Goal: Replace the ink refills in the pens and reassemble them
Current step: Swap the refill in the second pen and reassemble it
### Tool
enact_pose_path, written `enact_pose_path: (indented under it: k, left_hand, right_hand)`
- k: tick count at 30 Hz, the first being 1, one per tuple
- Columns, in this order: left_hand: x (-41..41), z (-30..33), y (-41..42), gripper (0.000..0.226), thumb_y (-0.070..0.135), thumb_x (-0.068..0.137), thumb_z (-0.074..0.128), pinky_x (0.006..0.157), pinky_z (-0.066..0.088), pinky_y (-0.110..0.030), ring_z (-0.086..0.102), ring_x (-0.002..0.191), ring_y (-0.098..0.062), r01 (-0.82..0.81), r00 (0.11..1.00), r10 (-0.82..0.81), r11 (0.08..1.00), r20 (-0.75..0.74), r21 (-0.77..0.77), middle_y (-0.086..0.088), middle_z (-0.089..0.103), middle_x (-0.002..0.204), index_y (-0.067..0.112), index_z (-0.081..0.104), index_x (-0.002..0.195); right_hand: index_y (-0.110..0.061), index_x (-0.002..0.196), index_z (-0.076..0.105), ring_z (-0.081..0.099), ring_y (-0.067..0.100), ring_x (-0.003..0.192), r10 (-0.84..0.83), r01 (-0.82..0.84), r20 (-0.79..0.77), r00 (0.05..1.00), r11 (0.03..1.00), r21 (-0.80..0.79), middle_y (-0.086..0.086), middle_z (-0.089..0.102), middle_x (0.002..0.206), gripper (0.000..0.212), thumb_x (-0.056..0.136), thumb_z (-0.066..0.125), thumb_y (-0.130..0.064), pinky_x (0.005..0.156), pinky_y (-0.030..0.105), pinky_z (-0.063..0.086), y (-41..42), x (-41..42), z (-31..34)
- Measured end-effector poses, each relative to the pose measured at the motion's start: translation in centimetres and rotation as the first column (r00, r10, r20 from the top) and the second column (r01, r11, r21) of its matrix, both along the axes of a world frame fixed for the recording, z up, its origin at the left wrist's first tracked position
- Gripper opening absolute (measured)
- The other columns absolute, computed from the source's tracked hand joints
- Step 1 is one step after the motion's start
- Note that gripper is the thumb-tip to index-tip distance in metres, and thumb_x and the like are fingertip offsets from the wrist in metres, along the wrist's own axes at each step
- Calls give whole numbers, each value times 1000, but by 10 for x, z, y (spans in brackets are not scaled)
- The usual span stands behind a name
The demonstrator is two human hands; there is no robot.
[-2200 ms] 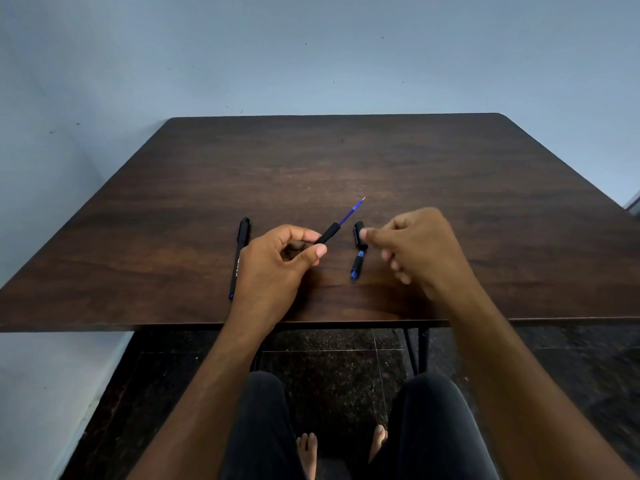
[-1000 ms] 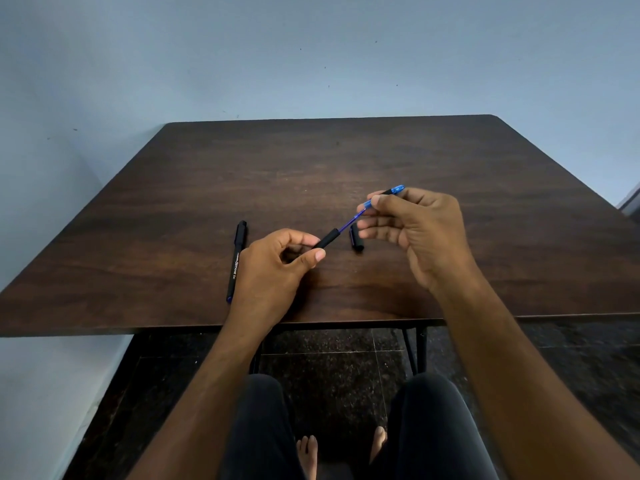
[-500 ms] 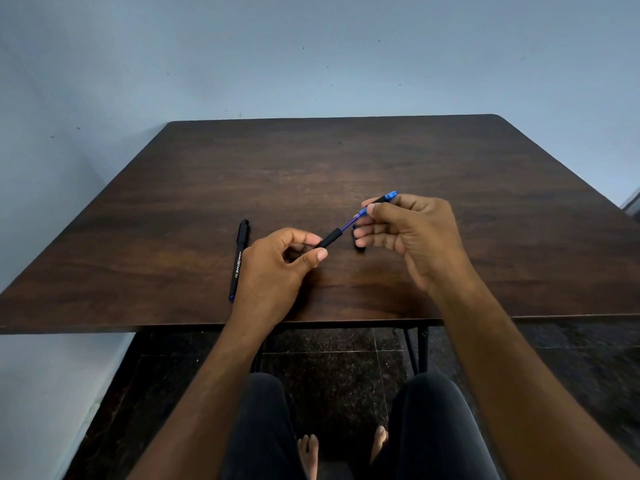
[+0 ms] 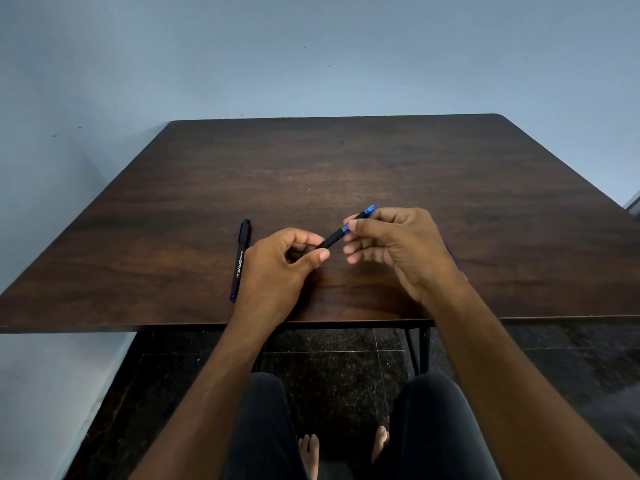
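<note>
1. The only writing in view runs along the barrel of the capped pen [image 4: 240, 259] lying on the table [image 4: 346, 168]. It is pale lettering on black that seems to read "OCTANE", with smaller words too fine to make out.
2. That capped pen is slim and black with a blue tip at its near end. It lies almost straight near-to-far, just left of the left hand [image 4: 280, 268] and close to the table's near edge.
3. The pen being assembled [image 4: 341, 233] is held above the table between both hands, slanting up from near-left to far-right.
4. Its near part is a matte black barrel. A blue band shows where it meets the front section, and a bright blue end [image 4: 370, 209] pokes out past the right hand's fingers.
5. The left hand is curled round the near end of the barrel, thumb and forefinger pinching it.
6. The right hand [image 4: 398, 244] pinches the far section between thumb and fingertips, with the lower fingers loosely bent beneath.
7. A thin purple-blue streak shows at the right hand's outer edge; what it is cannot be told.
8. The dark wood table has a straight near edge just below the wrists, and its far right corner is rounded.
9. The far half of the table and both sides of the hands are bare wood.
</note>
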State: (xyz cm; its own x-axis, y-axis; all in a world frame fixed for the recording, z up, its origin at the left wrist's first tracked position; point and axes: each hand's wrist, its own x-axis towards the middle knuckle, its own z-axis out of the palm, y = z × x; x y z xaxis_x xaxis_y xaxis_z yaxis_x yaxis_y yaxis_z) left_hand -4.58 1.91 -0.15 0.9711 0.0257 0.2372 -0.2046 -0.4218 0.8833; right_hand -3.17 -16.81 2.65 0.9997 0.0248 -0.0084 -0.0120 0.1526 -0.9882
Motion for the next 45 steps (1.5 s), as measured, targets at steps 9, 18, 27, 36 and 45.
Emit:
enact_pose_path:
  k: [9, 18, 27, 36, 45]
  left_hand:
    - [0, 1, 1, 16, 26, 85, 79, 86, 60, -34, 71, 85, -2, 9, 1000, -9, 1000, 7, 28, 11, 75, 88, 28, 75, 100]
    - [-1, 3, 0, 16, 26, 85, 79, 86, 60, -34, 71, 85, -2, 4, 1000, -4, 1000, -1, 26, 11, 75, 88, 28, 75, 100]
    - [-1, 3, -1, 17, 28, 85, 78, 83, 58, -24, 69, 86, 3, 2, 1000, -2, 998, 5, 61, 13, 73, 89, 29, 74, 102]
    - [-1, 4, -2, 17, 25, 84, 80, 76, 52, -10, 67, 85, 7, 2, 1000, -3, 998, 16, 68, 15, 72, 87, 29, 73, 100]
    - [-2, 3, -1, 17, 25, 84, 80, 78, 54, -13, 68, 85, 4, -6, 1000, 5, 998, 19, 64, 13, 74, 88, 27, 75, 100]
  right_hand:
    - [16, 96, 70, 67, 33, 72, -1, 1, -1, 1000, 1000, 15, 24, 71, 80, 19, 89, 70, -1, 64, 37, 61, 0, -1, 1]
    - [14, 96, 70, 68, 32, 71, 8, -9, 7, 1000, 1000, 26, 24, 72, 81, 17, 90, 69, -2, 64, 37, 60, -1, -1, -2]
    - [17, 95, 68, 67, 31, 68, 16, -16, 9, 1000, 999, 39, 23, 71, 79, 21, 89, 71, -3, 64, 39, 60, 3, 1, -7]
    - [6, 79, 69, 67, 33, 66, -62, 63, 63, 996, 998, -21, 21, 69, 74, 23, 88, 76, -14, 61, 40, 59, 7, 0, -13]
    - [1, 91, 72, 65, 32, 58, -31, 29, 87, 996, 999, 21, 18, 65, 72, 18, 85, 79, -15, 52, 38, 56, 6, -3, -15]
